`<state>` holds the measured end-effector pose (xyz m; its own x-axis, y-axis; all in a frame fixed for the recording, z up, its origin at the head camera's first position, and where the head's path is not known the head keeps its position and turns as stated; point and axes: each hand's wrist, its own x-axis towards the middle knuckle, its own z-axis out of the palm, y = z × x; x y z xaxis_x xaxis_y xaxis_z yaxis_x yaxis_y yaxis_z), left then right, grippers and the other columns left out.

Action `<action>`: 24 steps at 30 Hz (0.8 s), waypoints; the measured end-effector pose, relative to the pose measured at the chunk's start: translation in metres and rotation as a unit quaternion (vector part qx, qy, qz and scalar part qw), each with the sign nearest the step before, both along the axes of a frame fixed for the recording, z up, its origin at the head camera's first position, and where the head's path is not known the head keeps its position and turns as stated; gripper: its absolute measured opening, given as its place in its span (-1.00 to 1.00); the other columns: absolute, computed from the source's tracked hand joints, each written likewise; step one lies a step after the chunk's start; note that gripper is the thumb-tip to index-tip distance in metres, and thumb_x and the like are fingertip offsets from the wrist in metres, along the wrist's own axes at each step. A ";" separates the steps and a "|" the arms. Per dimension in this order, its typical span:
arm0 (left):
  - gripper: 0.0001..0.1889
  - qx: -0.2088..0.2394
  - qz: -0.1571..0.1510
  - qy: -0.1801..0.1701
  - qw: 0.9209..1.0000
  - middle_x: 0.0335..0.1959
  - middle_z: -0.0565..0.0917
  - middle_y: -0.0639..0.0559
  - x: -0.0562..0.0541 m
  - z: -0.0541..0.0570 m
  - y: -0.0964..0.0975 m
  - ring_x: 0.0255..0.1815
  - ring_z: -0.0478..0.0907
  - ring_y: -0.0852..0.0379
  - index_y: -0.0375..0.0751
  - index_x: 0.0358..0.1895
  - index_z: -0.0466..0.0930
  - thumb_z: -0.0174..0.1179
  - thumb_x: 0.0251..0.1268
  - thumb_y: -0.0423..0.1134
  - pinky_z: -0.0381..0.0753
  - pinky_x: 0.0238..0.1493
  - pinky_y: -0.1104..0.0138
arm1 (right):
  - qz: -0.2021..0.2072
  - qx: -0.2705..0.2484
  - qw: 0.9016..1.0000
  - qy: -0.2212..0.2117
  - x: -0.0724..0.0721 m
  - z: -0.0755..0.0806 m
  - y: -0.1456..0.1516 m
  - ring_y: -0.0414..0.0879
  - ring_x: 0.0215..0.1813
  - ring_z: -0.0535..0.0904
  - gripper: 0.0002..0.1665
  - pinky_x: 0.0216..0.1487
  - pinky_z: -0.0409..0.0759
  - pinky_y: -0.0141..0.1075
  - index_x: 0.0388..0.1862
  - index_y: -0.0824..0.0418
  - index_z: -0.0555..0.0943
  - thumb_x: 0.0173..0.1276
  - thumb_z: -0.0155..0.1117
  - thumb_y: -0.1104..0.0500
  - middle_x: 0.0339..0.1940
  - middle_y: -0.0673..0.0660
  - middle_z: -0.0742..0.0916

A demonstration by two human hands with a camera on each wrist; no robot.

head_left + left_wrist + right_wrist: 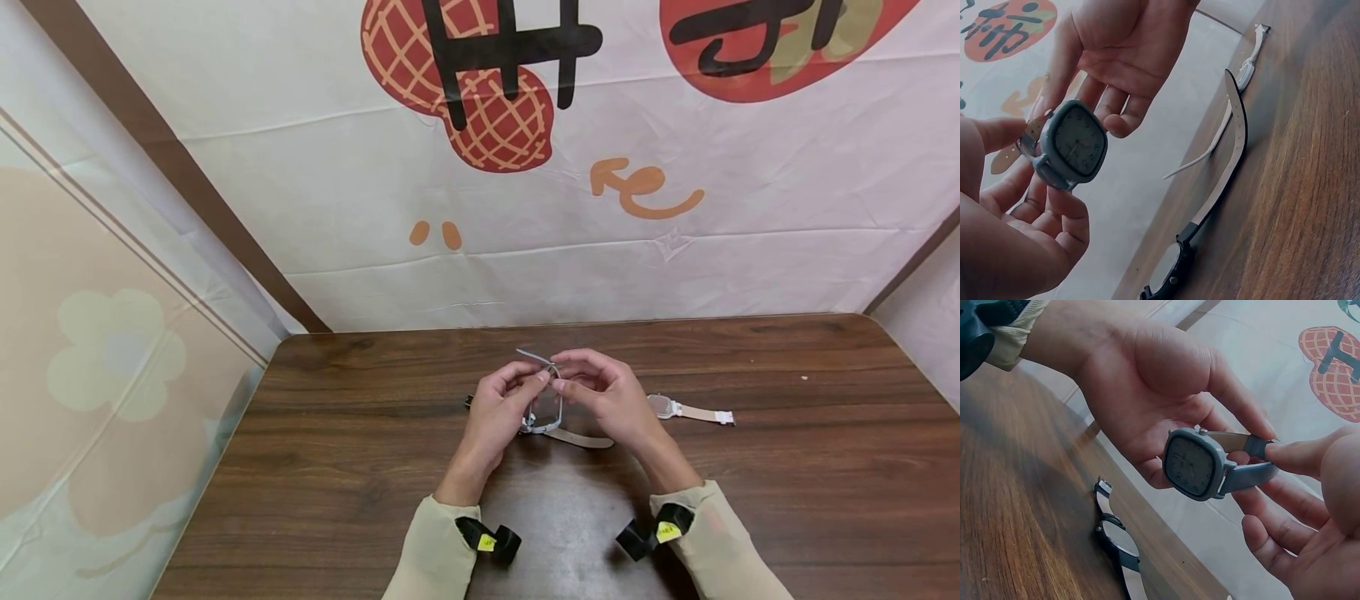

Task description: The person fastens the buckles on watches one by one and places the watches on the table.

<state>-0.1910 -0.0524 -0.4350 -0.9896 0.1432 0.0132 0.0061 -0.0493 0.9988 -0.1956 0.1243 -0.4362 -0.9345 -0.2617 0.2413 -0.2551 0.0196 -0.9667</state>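
Both hands hold a grey-blue wristwatch (1194,464) with a rounded square case above the table. Its strap (1250,477) is bent round into a loop, and the strap's tip sticks out past the buckle (1027,145). My left hand (495,417) pinches the strap by the buckle between thumb and fingers. From the other side, my right hand (618,400) grips the strap at the same spot with its thumb and fingertips. The dial faces back toward the wrists. Under the hands lies a black wristwatch (1169,265), strap spread out, mostly hidden by them in the head view.
To the right of my right hand a white wristwatch (663,406) lies flat on the brown wooden table (337,483). A printed cloth (337,192) hangs behind the table's far edge, with another cloth (120,417) along the left side.
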 end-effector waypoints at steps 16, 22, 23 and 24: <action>-0.74 -0.001 -0.030 -0.014 0.999 -0.23 0.70 -0.08 0.003 0.008 -0.005 -0.38 0.56 0.15 -0.40 -0.01 0.64 0.22 0.37 -0.28 0.50 -0.32 0.43 | -0.011 0.017 0.999 0.031 0.002 0.004 -0.001 -0.10 -0.28 0.71 -0.65 -0.22 0.68 -0.32 0.11 0.32 0.62 0.34 0.32 0.36 -0.14 0.28 0.76; -0.74 -0.002 -0.033 -0.010 0.999 -0.21 0.69 -0.14 0.003 0.008 -0.006 -0.36 0.56 0.07 -0.39 -0.01 0.64 0.22 0.37 -0.28 0.50 -0.32 0.43 | -0.017 0.011 0.999 0.046 0.003 0.005 -0.001 -0.05 -0.34 0.71 -0.71 -0.26 0.67 -0.33 0.03 0.34 0.65 0.32 0.32 0.38 -0.20 0.28 0.76; -0.74 -0.002 -0.034 -0.009 0.999 -0.20 0.69 -0.16 0.003 0.009 -0.006 -0.36 0.56 0.07 -0.39 -0.01 0.64 0.22 0.37 -0.28 0.50 -0.32 0.43 | -0.018 0.010 0.999 0.047 0.003 0.005 -0.001 -0.04 -0.34 0.71 -0.72 -0.26 0.67 -0.32 0.02 0.33 0.65 0.32 0.32 0.38 -0.20 0.28 0.76; -0.74 -0.003 -0.035 -0.008 0.999 -0.20 0.69 -0.15 0.003 0.009 -0.006 -0.36 0.56 0.07 -0.38 0.00 0.64 0.22 0.37 -0.27 0.50 -0.32 0.43 | -0.020 0.011 0.999 0.049 0.003 0.005 -0.001 -0.03 -0.34 0.71 -0.73 -0.26 0.67 -0.32 0.01 0.33 0.65 0.32 0.33 0.38 -0.21 0.27 0.76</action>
<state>-0.1883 -0.0589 -0.4263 -0.9772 0.2123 -0.0042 -0.0138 -0.0440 0.9989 -0.1925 0.1231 -0.4312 -0.9169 -0.2299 0.3263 -0.3465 0.0525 -0.9366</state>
